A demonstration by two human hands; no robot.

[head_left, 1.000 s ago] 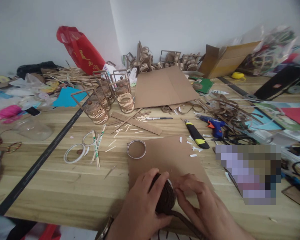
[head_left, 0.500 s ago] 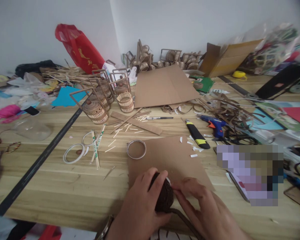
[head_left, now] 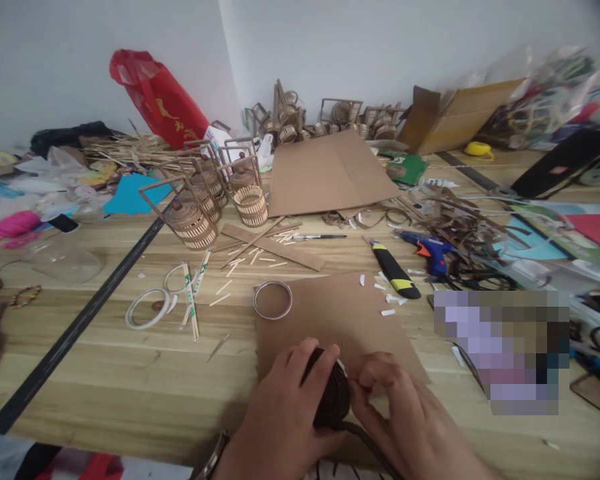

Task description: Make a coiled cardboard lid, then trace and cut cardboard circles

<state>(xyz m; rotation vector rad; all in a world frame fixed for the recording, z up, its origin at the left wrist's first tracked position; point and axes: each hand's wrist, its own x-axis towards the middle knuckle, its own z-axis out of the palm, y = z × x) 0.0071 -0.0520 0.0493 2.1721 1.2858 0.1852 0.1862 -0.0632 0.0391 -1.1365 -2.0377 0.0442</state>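
My left hand (head_left: 285,407) is wrapped over a dark brown coil of rolled strip (head_left: 331,397), holding it on edge above the cardboard sheet (head_left: 325,307). A small white piece shows at the coil's upper right edge. From the coil's underside a loose brown strip (head_left: 370,447) runs down to the lower right, below my right hand. Beside the coil's right side is my right hand (head_left: 397,407), thumb and forefinger pinched together; what they hold is too small to make out. A grey tape ring (head_left: 273,300) lies flat on the cardboard beyond my hands.
A yellow-and-black utility knife (head_left: 395,270) and a blue glue gun (head_left: 430,253) lie to the right. Small woven baskets (head_left: 193,223) stand at the back left. Chopstick packets (head_left: 190,300) and white tape rings (head_left: 147,308) lie left. A larger cardboard (head_left: 330,173) is behind.
My right hand's pinched fingers have drawn slightly to the right, away from the coil's edge. My left hand keeps its hold on the coil with a very small shift.
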